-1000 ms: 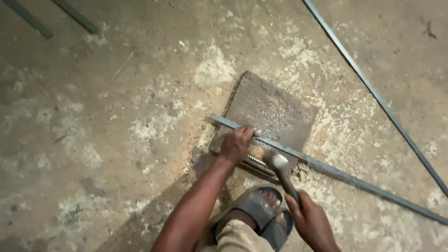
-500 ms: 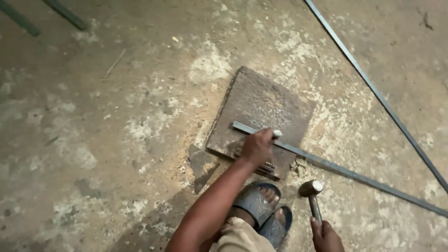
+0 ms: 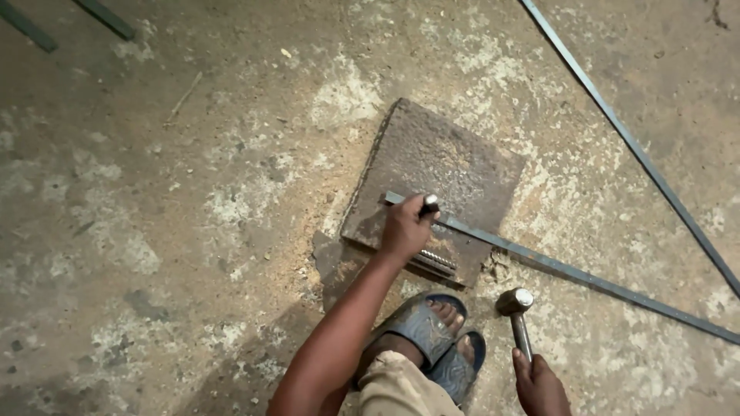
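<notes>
1. The concrete floor (image 3: 154, 231) fills the frame, dusty and patched pale.
2. A rusty steel plate (image 3: 455, 162) lies flat at centre; judged from here, work struck on it should sit fully on its face, not over the edge.
3. A long flat metal strip (image 3: 570, 271) runs from the plate toward the lower right; another strip (image 3: 617, 123) crosses the upper right, well apart.
4. Two sandalled feet (image 3: 432, 339) rest just below the plate, close to the swing path, so a glancing blow is the risk.
5. The left hand (image 3: 405, 227) is closed around a short chisel (image 3: 428, 205), upright on the strip's end.
6. The right hand (image 3: 539, 385) at the bottom edge grips a hammer (image 3: 515, 302), head raised off the plate.
</notes>
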